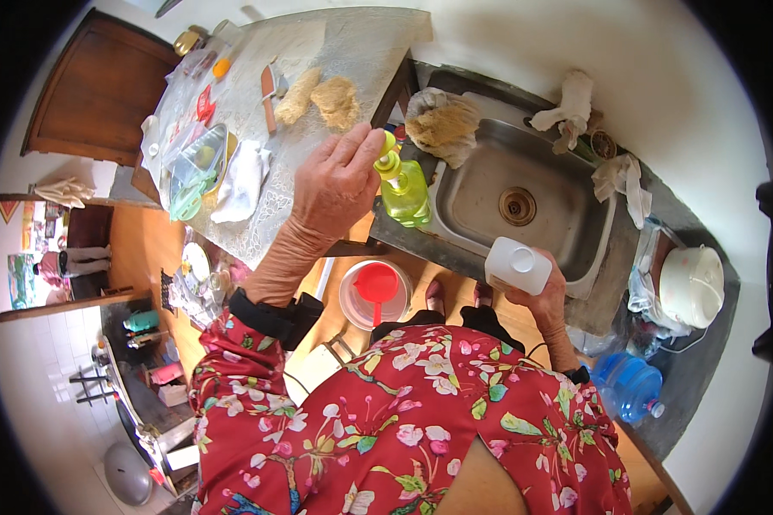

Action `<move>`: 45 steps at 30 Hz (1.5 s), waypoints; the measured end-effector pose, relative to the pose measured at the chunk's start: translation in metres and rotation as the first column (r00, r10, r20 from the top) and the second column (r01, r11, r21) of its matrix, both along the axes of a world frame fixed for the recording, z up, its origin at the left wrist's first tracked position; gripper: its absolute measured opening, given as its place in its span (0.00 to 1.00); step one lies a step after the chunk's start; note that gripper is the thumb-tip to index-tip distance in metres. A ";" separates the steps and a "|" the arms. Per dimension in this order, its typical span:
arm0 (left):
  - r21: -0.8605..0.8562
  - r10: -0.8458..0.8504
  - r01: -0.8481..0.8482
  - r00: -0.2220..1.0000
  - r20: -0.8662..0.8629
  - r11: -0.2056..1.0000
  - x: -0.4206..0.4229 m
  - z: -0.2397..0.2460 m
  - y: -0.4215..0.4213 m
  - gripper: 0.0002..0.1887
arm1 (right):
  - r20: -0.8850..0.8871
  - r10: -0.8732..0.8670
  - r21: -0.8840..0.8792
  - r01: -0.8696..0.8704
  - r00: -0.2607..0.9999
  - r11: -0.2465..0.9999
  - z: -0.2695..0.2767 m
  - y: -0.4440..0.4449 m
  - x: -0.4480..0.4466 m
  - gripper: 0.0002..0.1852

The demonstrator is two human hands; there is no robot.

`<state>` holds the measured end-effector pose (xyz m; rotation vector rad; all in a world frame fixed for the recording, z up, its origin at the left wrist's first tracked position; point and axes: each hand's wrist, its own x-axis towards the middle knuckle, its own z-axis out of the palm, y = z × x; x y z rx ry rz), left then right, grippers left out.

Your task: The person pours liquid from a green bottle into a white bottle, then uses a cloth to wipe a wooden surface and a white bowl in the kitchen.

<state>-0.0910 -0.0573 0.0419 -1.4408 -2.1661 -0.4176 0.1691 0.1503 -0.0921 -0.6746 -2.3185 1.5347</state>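
Observation:
My left hand [338, 183] reaches over the counter's left part, its fingers around the lime-yellow pump head of a clear pump bottle [407, 199] filled with green liquid. The bottle is beside the sink's left rim; my thumb is hidden. In my right hand [544, 296] is a white plastic bottle [518, 265], held at the sink's front edge. One end of it, bearing a round shape, faces up towards me. The stainless-steel sink [473, 187] has a round drain [517, 206] in its floor.
A fibrous tan scrubber [448, 125] lies at the sink's corner. A table [354, 38] holds a sheathed knife [268, 96] and loofah pieces [335, 103]. Below stands a bucket [399, 315] with a red ladle [377, 283]. At right are a rice cooker [689, 286] and a blue water jug [631, 386].

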 end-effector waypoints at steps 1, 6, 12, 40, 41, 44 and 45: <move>-0.008 0.006 -0.006 1.000 0.006 1.000 0.001 -0.007 0.002 0.20 | 0.000 -0.014 -0.018 0.014 1.000 1.000 -0.001 0.000 0.001 0.33; -0.013 0.043 -0.042 0.993 0.107 0.999 0.009 -0.036 0.002 0.20 | -0.026 -0.031 -0.011 0.031 0.999 0.999 -0.010 -0.002 0.008 0.35; -0.022 0.128 -0.126 0.961 0.247 0.992 0.020 -0.061 -0.011 0.33 | 0.004 -0.056 -0.043 0.056 0.998 0.997 -0.015 -0.002 0.018 0.36; 0.234 -0.224 -0.118 0.095 0.970 0.965 -0.020 -0.114 -0.007 0.51 | 0.023 -0.031 -0.109 0.033 0.999 0.994 -0.010 -0.010 0.018 0.34; 0.220 -0.188 -0.168 0.186 0.964 0.961 -0.019 -0.115 -0.007 0.51 | 0.018 -0.027 -0.105 0.029 0.999 0.994 -0.010 -0.010 0.017 0.34; 0.160 -0.039 -0.325 0.350 0.936 0.932 -0.005 -0.128 -0.002 0.49 | 0.043 -0.019 -0.078 0.023 0.999 0.997 -0.009 -0.011 0.016 0.34; 0.133 0.040 -0.412 0.385 0.922 0.901 0.003 -0.135 0.001 0.43 | 0.046 -0.012 -0.060 0.015 0.999 0.998 -0.009 -0.011 0.015 0.34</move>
